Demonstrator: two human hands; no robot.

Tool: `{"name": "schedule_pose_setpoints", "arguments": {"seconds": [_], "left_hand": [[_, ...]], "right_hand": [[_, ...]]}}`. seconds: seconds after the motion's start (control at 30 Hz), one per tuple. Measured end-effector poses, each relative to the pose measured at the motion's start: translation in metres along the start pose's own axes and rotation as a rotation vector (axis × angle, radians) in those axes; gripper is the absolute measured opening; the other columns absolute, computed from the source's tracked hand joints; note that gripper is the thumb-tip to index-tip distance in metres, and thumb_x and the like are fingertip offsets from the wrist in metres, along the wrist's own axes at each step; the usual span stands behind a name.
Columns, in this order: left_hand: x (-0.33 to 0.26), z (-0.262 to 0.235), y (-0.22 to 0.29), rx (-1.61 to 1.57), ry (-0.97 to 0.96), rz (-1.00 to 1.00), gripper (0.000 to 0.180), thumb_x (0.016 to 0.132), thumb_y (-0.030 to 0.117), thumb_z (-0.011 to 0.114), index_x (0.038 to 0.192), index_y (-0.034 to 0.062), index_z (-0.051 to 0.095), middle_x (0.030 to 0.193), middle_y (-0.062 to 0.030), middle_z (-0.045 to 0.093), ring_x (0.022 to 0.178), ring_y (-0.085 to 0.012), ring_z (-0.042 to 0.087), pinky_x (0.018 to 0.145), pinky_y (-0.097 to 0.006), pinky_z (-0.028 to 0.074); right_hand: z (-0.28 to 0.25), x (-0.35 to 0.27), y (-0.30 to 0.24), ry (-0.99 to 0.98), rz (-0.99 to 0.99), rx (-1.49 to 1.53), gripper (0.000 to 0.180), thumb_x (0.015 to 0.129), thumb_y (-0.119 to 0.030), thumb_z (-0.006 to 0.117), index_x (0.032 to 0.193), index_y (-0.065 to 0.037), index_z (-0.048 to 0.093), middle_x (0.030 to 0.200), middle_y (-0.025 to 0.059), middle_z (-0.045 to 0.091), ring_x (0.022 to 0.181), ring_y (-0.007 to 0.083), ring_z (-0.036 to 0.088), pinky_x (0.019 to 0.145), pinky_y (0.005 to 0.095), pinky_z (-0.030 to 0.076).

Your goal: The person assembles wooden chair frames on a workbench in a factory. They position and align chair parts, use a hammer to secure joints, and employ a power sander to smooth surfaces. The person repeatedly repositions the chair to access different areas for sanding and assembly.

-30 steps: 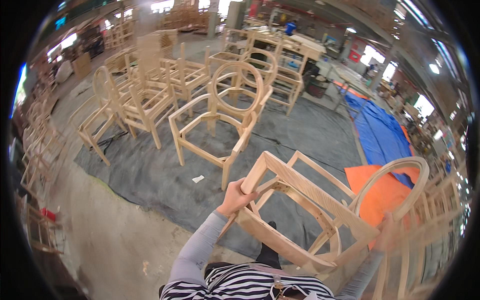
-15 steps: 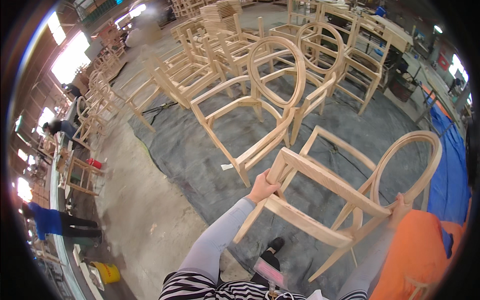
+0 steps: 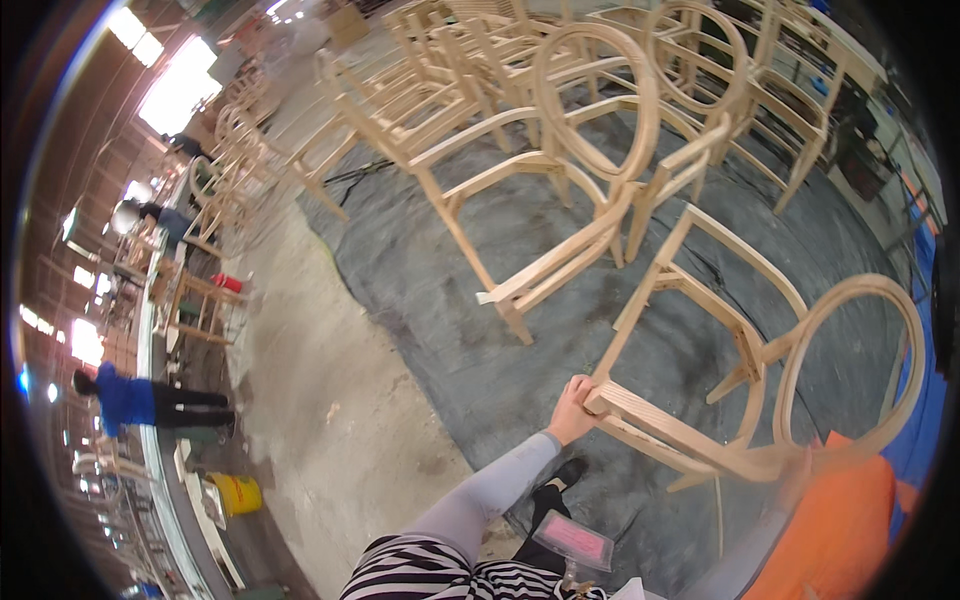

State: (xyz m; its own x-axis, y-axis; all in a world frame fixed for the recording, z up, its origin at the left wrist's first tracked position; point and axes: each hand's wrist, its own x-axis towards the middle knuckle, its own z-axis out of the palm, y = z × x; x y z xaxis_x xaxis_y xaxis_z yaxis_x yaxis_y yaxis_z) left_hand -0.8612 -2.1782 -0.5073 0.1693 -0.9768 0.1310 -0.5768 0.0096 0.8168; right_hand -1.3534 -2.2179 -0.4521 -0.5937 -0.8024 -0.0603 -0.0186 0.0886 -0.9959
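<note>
An unfinished wooden armchair frame (image 3: pixel 675 432) with an oval back ring and an open seat is tilted in front of me, over the dark ground sheet. My left hand (image 3: pixel 573 411) is closed round the front corner of its near arm, fingers wrapped over the wood. At the foot of the oval back, my right hand (image 3: pixel 792 466) is against the same chair frame. Motion smears it, so its fingers cannot be made out. Just beyond stands a similar oval-backed armchair frame (image 3: pixel 560 275).
The dark sheet (image 3: pixel 420 300) covers much of the floor. More chair frames (image 3: pixel 430 105) crowd the back. Orange material (image 3: pixel 830 530) and a blue tarp (image 3: pixel 915 390) lie at right. At left are a person in blue (image 3: pixel 130 402), a yellow bucket (image 3: pixel 236 493) and a red bucket (image 3: pixel 228 283).
The chair frame has turned in my grip, its near arm swinging lower and closer to me. My left hand has moved right and down, my right hand down. The whole view has shifted.
</note>
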Motion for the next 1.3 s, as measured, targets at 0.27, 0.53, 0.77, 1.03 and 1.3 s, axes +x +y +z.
{"name": "schedule_pose_setpoints", "arguments": {"seconds": [0.27,0.53,0.77,1.03,1.3], "left_hand": [[-0.096,-0.061,-0.008,-0.186,-0.202,-0.119,0.070,0.066,0.017,0.076,0.127,0.0076,0.042,0.125,-0.0190,0.039,0.115,-0.0396,0.045,0.097,-0.042,0.042],[-0.258,-0.202,-0.068,0.201,-0.307,-0.466,0.047,0.070,0.021,0.068,0.112,0.0063,0.053,0.109,-0.0189,0.053,0.098,-0.0377,0.057,0.082,-0.045,0.047],[-0.399,-0.317,-0.082,0.411,-0.396,-0.931,0.029,0.067,0.017,0.063,0.091,0.0021,0.065,0.094,-0.0178,0.067,0.095,-0.0340,0.063,0.080,-0.043,0.051],[-0.453,-0.340,-0.072,-0.018,0.410,-0.841,0.024,0.064,0.020,0.064,0.082,0.0040,0.063,0.082,-0.0165,0.065,0.078,-0.0335,0.063,0.067,-0.043,0.049],[-0.663,-0.389,-0.086,-0.115,0.520,-1.031,0.029,0.062,0.026,0.067,0.082,0.0056,0.064,0.076,-0.0134,0.066,0.070,-0.0297,0.063,0.063,-0.041,0.049]], "right_hand": [[-0.043,-0.072,0.027,-0.113,0.230,-0.042,0.034,0.090,-0.021,0.058,0.116,0.001,0.051,0.102,0.0088,0.060,0.096,0.0178,0.059,0.080,0.0280,0.047],[0.123,-0.206,0.035,-0.318,0.056,-0.292,0.025,0.090,-0.021,0.055,0.103,0.000,0.054,0.087,0.0097,0.063,0.086,0.0192,0.062,0.073,0.0292,0.050],[0.310,-0.363,0.030,-1.001,-0.026,-0.402,0.025,0.089,-0.021,0.055,0.102,0.000,0.054,0.085,0.0107,0.063,0.081,0.0197,0.063,0.069,0.0298,0.050],[0.461,-0.628,-0.002,-1.822,-0.248,-0.586,0.024,0.088,-0.020,0.055,0.100,0.001,0.054,0.082,0.0119,0.064,0.076,0.0203,0.063,0.065,0.0306,0.051],[0.464,-0.896,-0.001,-2.135,-0.406,-0.951,0.024,0.087,-0.019,0.056,0.099,0.001,0.055,0.080,0.0131,0.064,0.071,0.0209,0.064,0.061,0.0313,0.051]]}}
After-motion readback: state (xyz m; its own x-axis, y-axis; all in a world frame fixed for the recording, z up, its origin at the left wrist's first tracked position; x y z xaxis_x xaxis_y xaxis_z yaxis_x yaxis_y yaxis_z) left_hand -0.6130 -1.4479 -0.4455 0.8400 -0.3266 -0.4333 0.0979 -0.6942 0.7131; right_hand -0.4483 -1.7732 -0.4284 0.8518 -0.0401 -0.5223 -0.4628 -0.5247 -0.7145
